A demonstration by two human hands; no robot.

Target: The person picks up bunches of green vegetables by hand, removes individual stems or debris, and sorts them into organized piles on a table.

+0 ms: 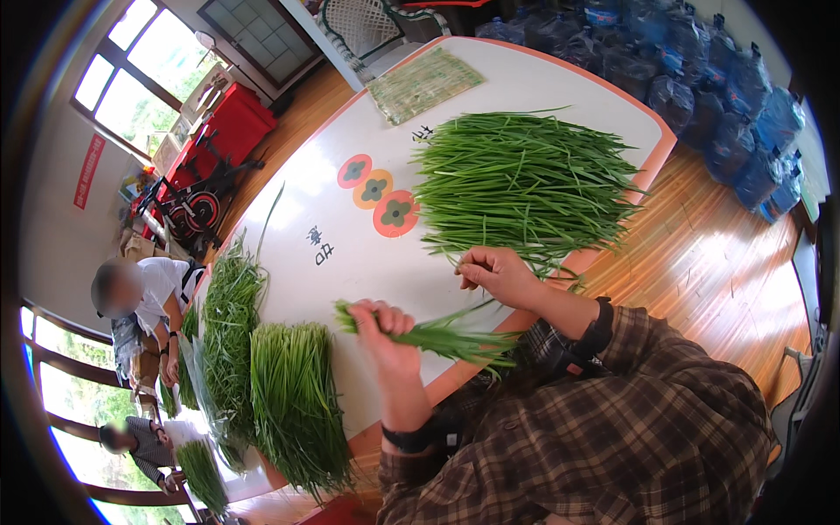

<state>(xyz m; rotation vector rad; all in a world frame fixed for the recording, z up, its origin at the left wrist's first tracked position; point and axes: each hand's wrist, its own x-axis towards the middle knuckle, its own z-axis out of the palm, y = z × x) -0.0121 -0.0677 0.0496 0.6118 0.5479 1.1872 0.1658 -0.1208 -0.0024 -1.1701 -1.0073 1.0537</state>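
My left hand [387, 331] grips a small bunch of Chinese chives [436, 338], its cut ends pointing left and its leaf tips trailing towards my lap. To the right of it, my right hand [495, 275] hovers by the lower edge of a wide pile of chives [525, 180], with thumb and fingers curled together. Whether a thin blade is pinched there is too small to tell. Another neat stack of chives [295, 387] lies at the table's left edge, next to a looser, tangled heap [230, 328]. All rest on a white table [295, 223] with an orange rim.
A woven mat [426, 85] lies at the table's far end, near a wicker chair [361, 29]. Many wrapped blue water bottles [728, 98] line the floor at right. Two people [154, 289] handle greens at left. An exercise bike [193, 210] stands behind.
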